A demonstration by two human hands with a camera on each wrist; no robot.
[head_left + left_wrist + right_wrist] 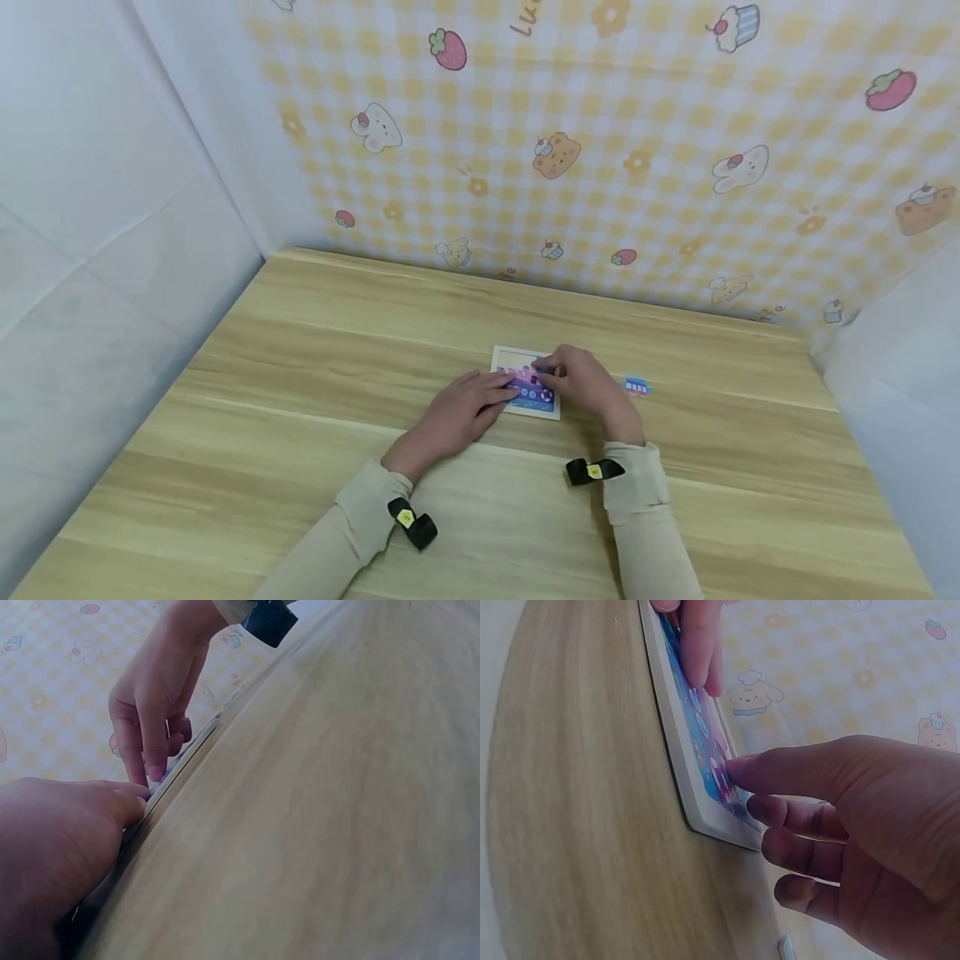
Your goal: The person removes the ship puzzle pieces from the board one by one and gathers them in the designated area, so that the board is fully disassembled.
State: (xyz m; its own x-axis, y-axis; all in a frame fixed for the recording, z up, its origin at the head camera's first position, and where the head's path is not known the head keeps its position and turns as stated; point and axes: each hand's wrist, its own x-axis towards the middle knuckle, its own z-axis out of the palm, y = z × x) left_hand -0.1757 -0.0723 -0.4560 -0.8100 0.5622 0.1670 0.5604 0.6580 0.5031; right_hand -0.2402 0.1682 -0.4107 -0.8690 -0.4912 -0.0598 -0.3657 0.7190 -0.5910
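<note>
With left hand (465, 408) resting straight-fingered on puzzle board (534, 414), steady lightly; with right hand (588, 385) at its pieces (527, 392), cannot tell if pinching; align squarely before pressing.

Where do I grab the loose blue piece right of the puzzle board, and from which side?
I'd pinch the loose blue piece across its middle, by its near and far edges, coming from above with the right hand. It lies flat on the table, looks wider than deep, and sits nearest that hand.
</note>
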